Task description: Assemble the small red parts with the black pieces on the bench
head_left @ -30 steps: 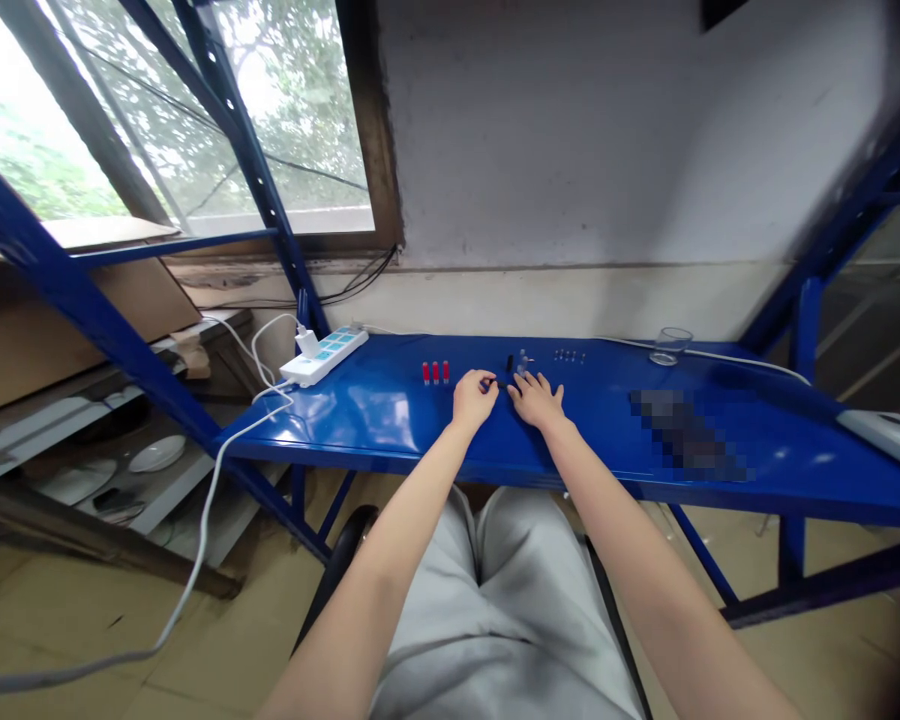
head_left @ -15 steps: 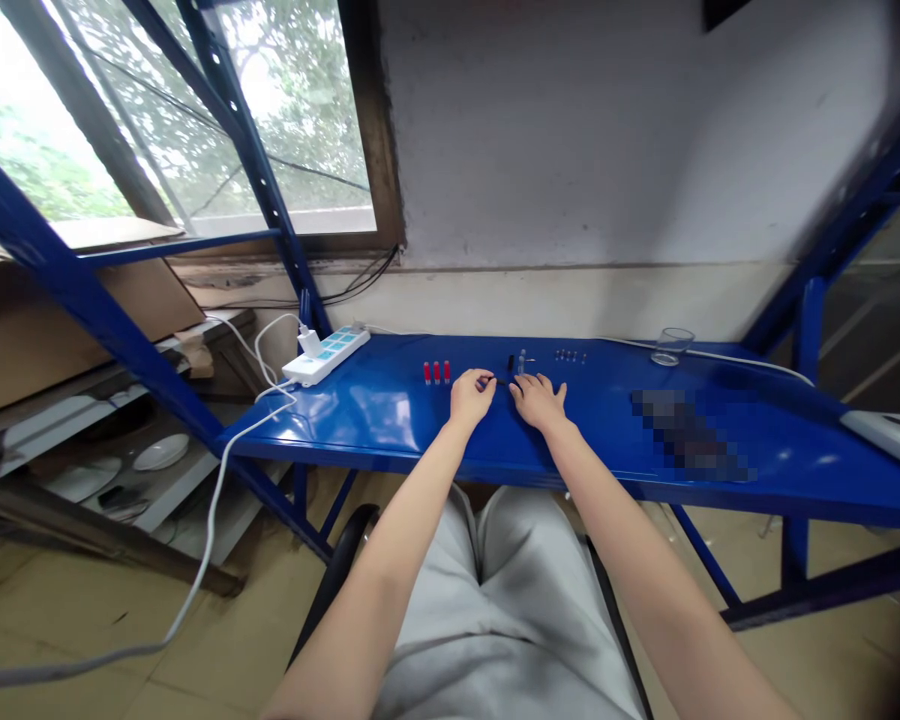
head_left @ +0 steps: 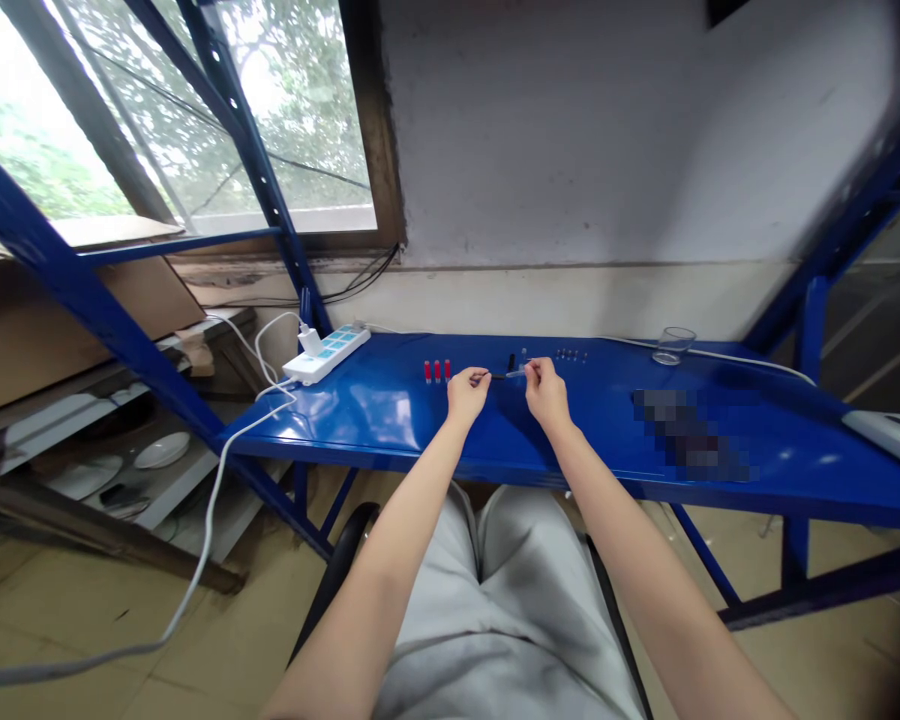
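Note:
My left hand [head_left: 466,396] is closed in a pinch on a thin dark stick-like piece [head_left: 498,376] that points right. To its right, my right hand [head_left: 548,394] pinches a slim clear tube [head_left: 515,374]. The clear tube's left end is close to the dark piece's tip; whether they touch I cannot tell. Just behind, a short black piece [head_left: 511,361] and a small clear piece [head_left: 523,352] are on the blue table [head_left: 375,425]. Beyond my right hand lie several tiny pieces [head_left: 571,355] in a row. Three red tubes with clear ends [head_left: 437,371] stand left of my left hand.
A white power strip [head_left: 326,354] with a plug and cable lies at the table's left end. At the back right stands a clear glass [head_left: 673,345]. A pixelated dark object [head_left: 690,435] lies to the right, and a white object [head_left: 889,440] sits at the right edge.
My right hand has gone from lying with fingers spread on the table to pinching the clear tube, held toward the dark piece. The left hand has hardly moved.

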The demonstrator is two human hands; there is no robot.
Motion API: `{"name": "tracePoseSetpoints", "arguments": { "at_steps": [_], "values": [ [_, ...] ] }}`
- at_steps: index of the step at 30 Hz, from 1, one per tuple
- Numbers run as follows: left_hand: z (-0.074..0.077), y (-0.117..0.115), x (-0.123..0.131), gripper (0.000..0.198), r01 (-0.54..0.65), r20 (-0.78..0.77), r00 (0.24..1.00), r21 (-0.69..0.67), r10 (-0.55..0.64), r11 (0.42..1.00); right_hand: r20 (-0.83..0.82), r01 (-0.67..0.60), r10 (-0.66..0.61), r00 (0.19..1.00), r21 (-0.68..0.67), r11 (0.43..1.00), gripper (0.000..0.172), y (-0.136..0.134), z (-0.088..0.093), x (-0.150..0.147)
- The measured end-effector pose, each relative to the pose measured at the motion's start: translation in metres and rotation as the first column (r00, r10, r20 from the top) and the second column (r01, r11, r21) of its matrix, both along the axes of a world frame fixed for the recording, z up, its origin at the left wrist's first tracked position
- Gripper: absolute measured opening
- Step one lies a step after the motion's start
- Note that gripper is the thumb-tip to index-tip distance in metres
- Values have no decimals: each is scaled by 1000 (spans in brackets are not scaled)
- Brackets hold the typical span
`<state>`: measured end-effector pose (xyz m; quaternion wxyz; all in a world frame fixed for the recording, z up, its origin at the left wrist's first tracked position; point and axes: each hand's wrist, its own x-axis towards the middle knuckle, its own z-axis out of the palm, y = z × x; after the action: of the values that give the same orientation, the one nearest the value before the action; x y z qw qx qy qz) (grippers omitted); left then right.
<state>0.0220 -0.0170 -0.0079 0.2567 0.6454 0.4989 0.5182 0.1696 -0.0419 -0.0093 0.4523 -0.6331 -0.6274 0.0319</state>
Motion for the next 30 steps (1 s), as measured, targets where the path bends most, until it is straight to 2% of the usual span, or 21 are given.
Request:
{"name": "tracePoseSetpoints", "arguments": {
  "at_steps": [10, 17, 22, 25, 30],
  "values": [
    [-5, 8, -2, 17, 33, 113, 993, -39, -28, 999, -47, -49, 49, 998, 13, 999, 26, -4, 3, -3],
    [-4, 4, -1, 18, 191, 284, 946, -95, -157, 977, -251, -91, 108, 962, 80, 993, 29, 2, -1, 0],
    [-2, 2, 1, 19, 257, 352, 910, -67, -218, 964, -365, -92, 140, 920, 147, 985, 25, 7, -2, 1],
    [-3, 2, 2, 20, 275, 324, 913, -38, -248, 961, -382, -67, 152, 912, 227, 972, 24, 7, -5, 2],
    [-6, 0, 3, 19, 237, 166, 955, 76, -247, 969, -354, 4, 66, 933, 193, 981, 26, 7, -8, 3]
  ]
}}
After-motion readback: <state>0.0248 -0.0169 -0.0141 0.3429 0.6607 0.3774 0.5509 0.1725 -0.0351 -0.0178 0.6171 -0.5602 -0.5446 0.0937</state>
